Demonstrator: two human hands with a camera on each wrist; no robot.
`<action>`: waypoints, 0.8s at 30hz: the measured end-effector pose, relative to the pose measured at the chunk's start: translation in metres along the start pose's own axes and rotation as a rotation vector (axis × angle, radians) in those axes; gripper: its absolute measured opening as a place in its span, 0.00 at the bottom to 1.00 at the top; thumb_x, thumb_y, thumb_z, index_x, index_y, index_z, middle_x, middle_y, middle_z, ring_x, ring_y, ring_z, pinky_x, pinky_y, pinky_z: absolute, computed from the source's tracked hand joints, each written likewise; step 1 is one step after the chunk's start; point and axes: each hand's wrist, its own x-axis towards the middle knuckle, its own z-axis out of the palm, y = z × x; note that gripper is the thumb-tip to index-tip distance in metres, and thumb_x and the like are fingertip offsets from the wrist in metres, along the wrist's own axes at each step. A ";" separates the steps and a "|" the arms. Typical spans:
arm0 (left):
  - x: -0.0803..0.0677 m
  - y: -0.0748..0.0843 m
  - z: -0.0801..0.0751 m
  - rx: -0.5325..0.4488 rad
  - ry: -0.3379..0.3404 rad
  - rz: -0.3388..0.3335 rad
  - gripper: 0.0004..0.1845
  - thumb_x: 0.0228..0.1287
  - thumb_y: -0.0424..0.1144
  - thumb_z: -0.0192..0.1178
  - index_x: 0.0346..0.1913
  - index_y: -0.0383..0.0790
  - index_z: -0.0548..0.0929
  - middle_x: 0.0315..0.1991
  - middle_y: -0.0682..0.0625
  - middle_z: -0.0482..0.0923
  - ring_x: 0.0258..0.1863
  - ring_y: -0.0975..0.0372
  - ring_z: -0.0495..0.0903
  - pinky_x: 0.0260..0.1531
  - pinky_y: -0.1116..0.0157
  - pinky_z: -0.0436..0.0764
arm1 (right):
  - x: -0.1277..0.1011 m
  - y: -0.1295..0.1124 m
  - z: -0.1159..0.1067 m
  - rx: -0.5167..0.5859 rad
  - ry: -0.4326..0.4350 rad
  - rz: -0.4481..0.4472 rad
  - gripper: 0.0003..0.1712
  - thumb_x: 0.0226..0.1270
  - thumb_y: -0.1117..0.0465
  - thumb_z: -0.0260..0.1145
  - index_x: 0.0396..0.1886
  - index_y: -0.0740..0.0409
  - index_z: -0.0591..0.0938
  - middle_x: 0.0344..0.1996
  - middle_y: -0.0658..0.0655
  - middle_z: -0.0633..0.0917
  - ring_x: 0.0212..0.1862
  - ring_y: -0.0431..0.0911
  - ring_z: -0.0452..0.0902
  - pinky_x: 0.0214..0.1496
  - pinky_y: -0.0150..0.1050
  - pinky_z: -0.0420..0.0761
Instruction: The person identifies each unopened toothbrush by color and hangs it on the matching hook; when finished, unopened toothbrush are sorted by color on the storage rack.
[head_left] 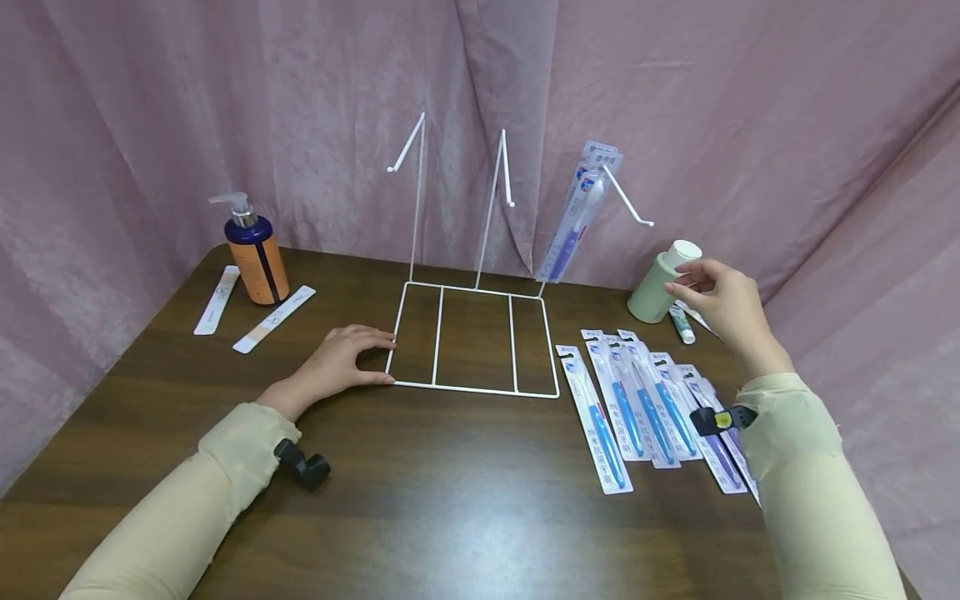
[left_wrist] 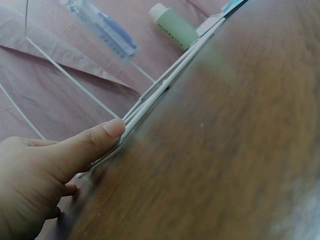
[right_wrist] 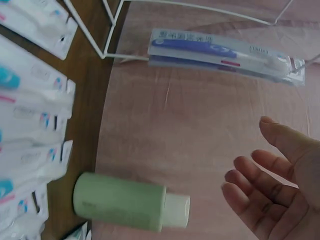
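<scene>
Here the left hand (head_left: 337, 364) lies flat, fingers straight, pressing the near-left corner of the white wire rack (head_left: 474, 388), seemingly to steady it. The right hand (head_left: 722, 302) hovers open and holds nothing, just beside the green bottle (head_left: 662, 283); one packaged toothbrush (head_left: 576, 215) hangs on the rack's right hook, packaged toothbrushes (head_left: 651, 408) below its wrist.
</scene>
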 end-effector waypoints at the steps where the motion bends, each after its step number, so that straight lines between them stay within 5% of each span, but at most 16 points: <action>1: 0.000 -0.001 -0.001 -0.001 0.000 0.001 0.32 0.49 0.53 0.72 0.57 0.43 0.81 0.63 0.46 0.76 0.64 0.47 0.69 0.63 0.42 0.60 | -0.003 0.003 -0.001 -0.005 -0.010 -0.001 0.24 0.65 0.47 0.65 0.49 0.62 0.81 0.42 0.65 0.85 0.30 0.18 0.67 0.31 0.20 0.68; 24: 0.000 -0.001 -0.002 0.010 -0.010 0.001 0.31 0.49 0.53 0.72 0.57 0.43 0.81 0.63 0.46 0.76 0.65 0.47 0.68 0.62 0.42 0.61 | -0.084 0.074 -0.003 -0.055 -0.050 0.041 0.22 0.63 0.56 0.68 0.50 0.68 0.80 0.42 0.71 0.85 0.32 0.12 0.63 0.31 0.16 0.67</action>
